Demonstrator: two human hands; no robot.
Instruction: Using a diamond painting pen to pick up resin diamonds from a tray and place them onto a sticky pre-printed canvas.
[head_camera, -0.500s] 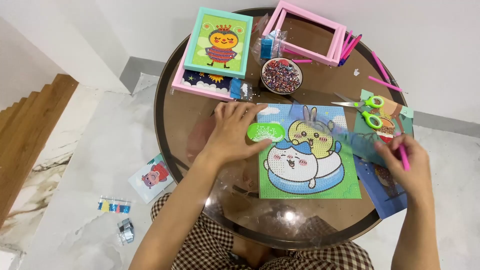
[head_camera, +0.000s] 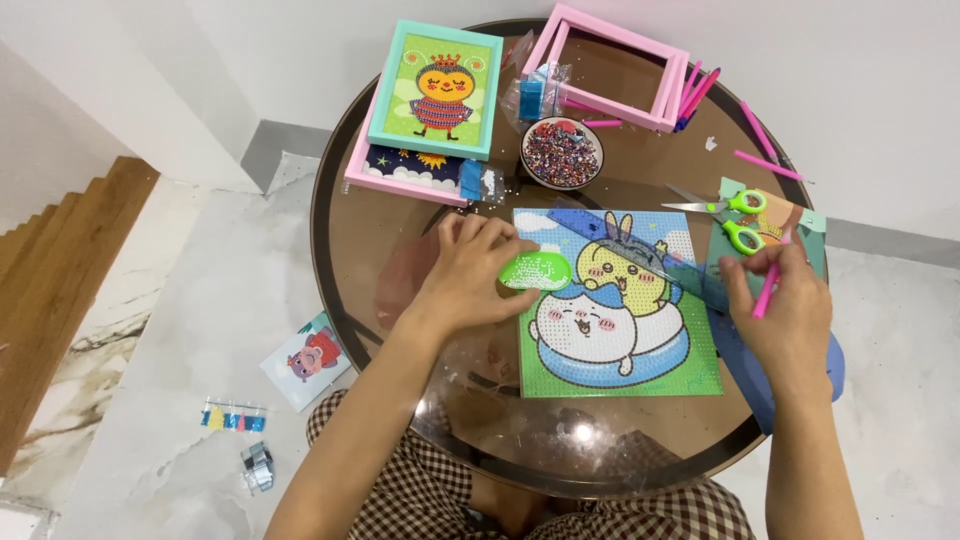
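My left hand lies flat on the round glass desk, its grip closed loosely on a small green tray that sits at the left edge of the cartoon picture board. My right hand is over the board's right edge; its grip is clamped on a pink pen, held slanting, and its fingers also pinch a clear bluish film that stretches from there across the top of the board.

Just beyond the right hand lie green-handled scissors. A bowl of mixed beads stands above the board, near the middle of the desk. To its left a teal-framed bee picture rests on a pink frame; to its right are empty pink frames stacked together, with more pink pens just beside them. On the floor to the left lies a small card.
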